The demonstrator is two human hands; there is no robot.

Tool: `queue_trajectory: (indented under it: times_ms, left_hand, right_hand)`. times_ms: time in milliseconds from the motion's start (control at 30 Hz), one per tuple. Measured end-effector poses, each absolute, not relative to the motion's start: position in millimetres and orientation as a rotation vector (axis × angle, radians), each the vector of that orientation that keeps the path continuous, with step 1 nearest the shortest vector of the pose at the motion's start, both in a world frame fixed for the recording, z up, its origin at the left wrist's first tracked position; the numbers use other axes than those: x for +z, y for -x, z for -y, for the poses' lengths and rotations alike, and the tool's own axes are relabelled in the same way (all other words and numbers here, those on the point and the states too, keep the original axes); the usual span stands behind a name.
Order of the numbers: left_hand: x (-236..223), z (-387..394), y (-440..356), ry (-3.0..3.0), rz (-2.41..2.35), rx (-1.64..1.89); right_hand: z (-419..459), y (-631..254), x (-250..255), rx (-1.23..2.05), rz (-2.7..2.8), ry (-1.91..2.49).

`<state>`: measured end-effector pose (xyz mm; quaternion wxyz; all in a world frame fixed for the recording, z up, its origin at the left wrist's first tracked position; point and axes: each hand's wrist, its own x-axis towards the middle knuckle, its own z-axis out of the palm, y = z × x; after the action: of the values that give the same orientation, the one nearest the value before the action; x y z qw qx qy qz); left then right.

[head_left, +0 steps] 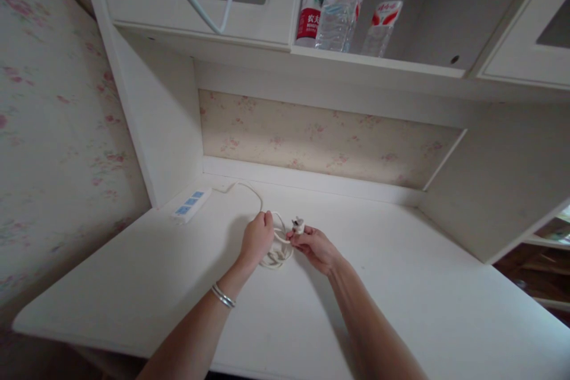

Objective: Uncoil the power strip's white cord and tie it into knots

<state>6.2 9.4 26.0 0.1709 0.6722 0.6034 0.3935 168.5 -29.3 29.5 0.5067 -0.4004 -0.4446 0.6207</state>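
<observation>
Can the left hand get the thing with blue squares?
Probably yes: the power strip lies on the desk to the left of the left hand, and nothing seems to stand between them. The hand holds the cord, though, so it may need to let go.

You are using one left hand [257,238] and one right hand [317,248], holding one cord [276,263] and one plug [298,226], and you are facing one power strip [191,206], one desk [401,285] and at least three bottles [337,19].
</observation>
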Motion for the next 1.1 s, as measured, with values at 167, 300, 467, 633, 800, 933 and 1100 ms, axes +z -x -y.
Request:
queue_trajectory:
  times_ms: [167, 300, 467, 633, 800, 933, 1100]
  left_hand:
    - [22, -19, 1, -1.815, -1.503, 1.185]
    - [19, -14, -11, -1.566, -1.409, 1.33]
    - [20, -3, -24, -1.395, -1.234, 1.436]
    - [26, 15, -31, -1.673, -1.125, 1.438]
    - [28, 25, -36, -1.831, -1.087, 1.261]
    - [36, 27, -29, -2.01, -0.98, 1.223]
    - [42, 29, -26, -2.233, -0.971, 1.178]
  right_hand:
    - [40, -164, 44, 1.244, 1.128, 0.811]
    - [42, -142, 36, 1.43, 0.932, 0.72]
    - [36, -126, 35, 1.628, 0.476, 0.584]
    - [34, -135, 50, 1.52, 0.228, 0.503]
    - [39, -135, 50, 1.505, 0.412, 0.554]
    - [37, -137, 50, 1.343, 0.605, 0.61]
    - [25, -164, 57, 1.279, 0.617, 0.697]
